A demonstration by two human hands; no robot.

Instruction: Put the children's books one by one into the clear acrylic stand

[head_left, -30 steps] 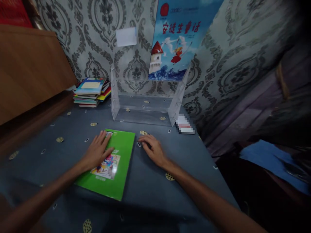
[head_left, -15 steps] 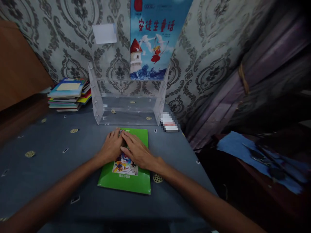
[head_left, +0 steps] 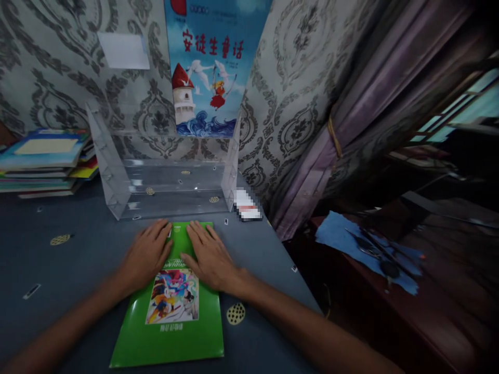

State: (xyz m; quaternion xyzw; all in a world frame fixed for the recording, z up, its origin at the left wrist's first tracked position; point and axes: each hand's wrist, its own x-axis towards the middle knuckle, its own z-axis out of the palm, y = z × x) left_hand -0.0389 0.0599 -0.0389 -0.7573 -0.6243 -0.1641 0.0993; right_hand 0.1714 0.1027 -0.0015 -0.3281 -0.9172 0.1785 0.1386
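Note:
A green book [head_left: 171, 345] with a colourful picture on its cover lies flat on the dark grey-blue table, its lettering upside down to me. My left hand [head_left: 146, 254] rests over the book's upper left edge, fingers stretched out and pointing away from me. On the upper right part of the cover lies my right hand [head_left: 212, 257], flat, with its thumb apart from the fingers. A strip of bare green cover shows between the two hands. Just beyond the book stands a clear acrylic rack [head_left: 173, 202].
A stack of books [head_left: 47, 161] stands at the back left. Right of the rack lies a small blurred-out white item [head_left: 247, 205]. A blue poster [head_left: 212, 67] is at the patterned wall. Past the table's right edge are a curtain [head_left: 312, 171] and a blue cloth [head_left: 362, 249] bearing tools.
My hands were together, overlapping at the middle of the cover; now they have spread apart to its two sides. The view has shifted to the right, and the book appears nearer.

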